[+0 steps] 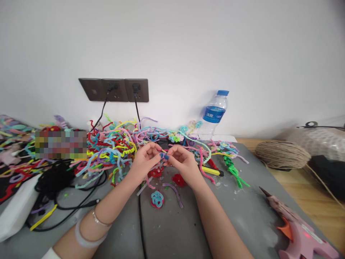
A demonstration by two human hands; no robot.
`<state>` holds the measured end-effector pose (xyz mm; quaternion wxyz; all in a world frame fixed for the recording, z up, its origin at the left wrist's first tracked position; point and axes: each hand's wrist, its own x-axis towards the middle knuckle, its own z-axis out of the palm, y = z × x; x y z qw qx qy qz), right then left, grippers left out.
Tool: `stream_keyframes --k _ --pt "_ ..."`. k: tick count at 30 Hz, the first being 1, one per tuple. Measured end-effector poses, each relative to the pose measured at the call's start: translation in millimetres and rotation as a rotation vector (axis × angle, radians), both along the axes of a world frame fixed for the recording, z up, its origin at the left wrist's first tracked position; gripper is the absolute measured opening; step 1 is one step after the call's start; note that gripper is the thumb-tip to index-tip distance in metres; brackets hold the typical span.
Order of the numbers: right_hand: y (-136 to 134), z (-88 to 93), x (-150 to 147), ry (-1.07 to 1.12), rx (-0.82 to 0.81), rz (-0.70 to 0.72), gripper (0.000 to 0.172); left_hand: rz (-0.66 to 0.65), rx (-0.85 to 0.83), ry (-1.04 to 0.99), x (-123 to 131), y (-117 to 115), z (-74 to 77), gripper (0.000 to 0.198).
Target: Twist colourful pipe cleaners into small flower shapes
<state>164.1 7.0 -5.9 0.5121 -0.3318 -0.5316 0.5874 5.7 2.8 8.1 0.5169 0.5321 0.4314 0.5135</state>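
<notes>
In the middle of the head view my two hands meet fingertip to fingertip above the grey table. My left hand and my right hand are both closed in a pinch on a thin pipe cleaner, mostly hidden by the fingers. Under them lie red pipe-cleaner flowers. Nearer to me are a blue and red pipe-cleaner flower and a short purple pipe cleaner. A bright pink pipe cleaner curves down beside my right hand, near a yellow and black cutter.
A tangled heap of coloured pipe cleaners spreads along the wall to the left. Black cables and a white box lie at left. A water bottle leans on the wall. At right are a twine ball and a pink glue gun.
</notes>
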Motion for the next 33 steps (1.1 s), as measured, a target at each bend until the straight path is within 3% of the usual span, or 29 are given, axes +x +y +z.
stream_keyframes --k 8,18,22,27,33 --pt "-0.1 2.2 2.0 -0.014 -0.06 0.095 0.029 -0.073 0.001 0.044 -3.3 0.2 5.5 0.023" --pt "-3.2 7.9 6.7 -0.044 -0.101 0.136 0.033 -0.049 0.003 0.003 -2.0 -2.5 5.6 0.023" --pt "-4.0 7.3 3.5 0.014 -0.119 0.147 0.031 0.01 0.004 -0.083 4.1 -4.1 -0.3 0.021" --pt "-4.8 3.2 -6.9 0.17 -0.149 0.109 0.03 0.162 -0.02 -0.377 18.1 -12.2 -4.3 0.025" --pt "-6.8 0.6 -14.3 0.302 -0.187 0.083 0.029 0.211 0.017 -0.376 21.3 -16.8 -6.7 0.025"
